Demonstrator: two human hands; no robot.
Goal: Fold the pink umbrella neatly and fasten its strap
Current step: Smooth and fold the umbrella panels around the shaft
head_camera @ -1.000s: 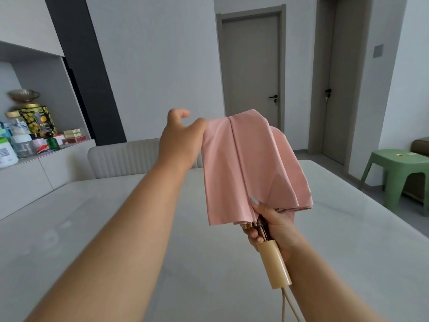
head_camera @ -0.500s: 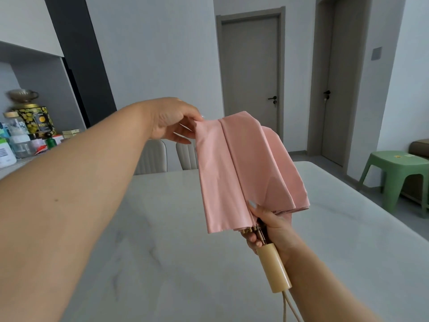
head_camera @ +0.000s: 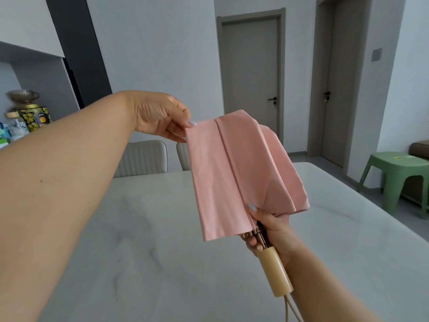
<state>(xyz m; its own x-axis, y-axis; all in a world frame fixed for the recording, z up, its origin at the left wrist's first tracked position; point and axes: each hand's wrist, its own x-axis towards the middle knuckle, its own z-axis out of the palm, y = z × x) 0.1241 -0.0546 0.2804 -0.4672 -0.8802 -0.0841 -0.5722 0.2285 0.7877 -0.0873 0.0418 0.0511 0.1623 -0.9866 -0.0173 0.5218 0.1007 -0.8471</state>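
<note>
While my right hand [head_camera: 270, 231] grips the umbrella [head_camera: 241, 175] at the base of its canopy, just above the handle [head_camera: 276, 273], my left hand [head_camera: 162, 117] pinches the top corner of one pink panel, pulling it flat. I hold the umbrella tilted in the air above the table [head_camera: 144, 240].

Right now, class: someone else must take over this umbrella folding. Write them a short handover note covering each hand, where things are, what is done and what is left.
Left hand: pinches the top corner of one panel of the pink umbrella, holding it out flat.
Right hand: grips the umbrella just above the cream handle, in the air above the table.
Done: umbrella collapsed, some panels lying in pleats.
Left: smooth the remaining panels, wrap them round the shaft, fasten the strap, which is not visible.
</note>
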